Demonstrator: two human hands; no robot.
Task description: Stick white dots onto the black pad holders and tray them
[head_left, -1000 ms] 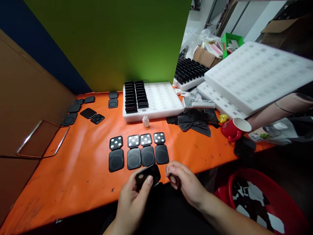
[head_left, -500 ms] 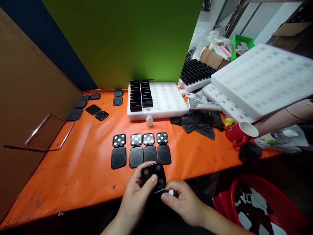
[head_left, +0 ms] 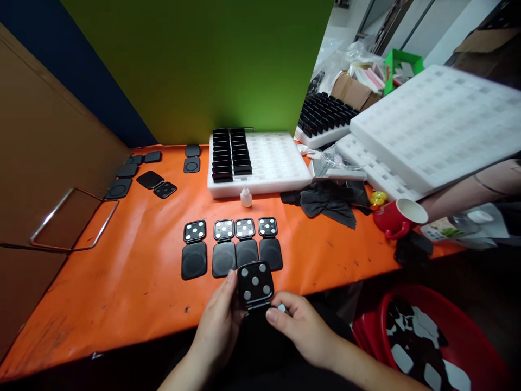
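Both hands hold one hinged black case (head_left: 255,284) over the near edge of the orange table (head_left: 122,293). Its upper flap faces me with several pale dots on it. My left hand (head_left: 217,326) grips the case's left side with the fingers curled. My right hand (head_left: 299,326) pinches the case's lower right corner, a small pale bit showing at the fingertips. Just beyond lie several more open black cases in a row (head_left: 232,247), dotted flaps at the far end.
A white foam tray (head_left: 277,165) with rows of black cases sits at the back, a small white bottle (head_left: 246,197) before it. Dark cloth (head_left: 325,201), red cup (head_left: 396,218), more foam trays (head_left: 431,125) at right. A red tub (head_left: 427,336) stands below. Loose black cases (head_left: 138,179) lie back left.
The case in my hands has been swung open, so its dotted flap now faces up. My right hand came in from beside the case to grip its lower right corner.
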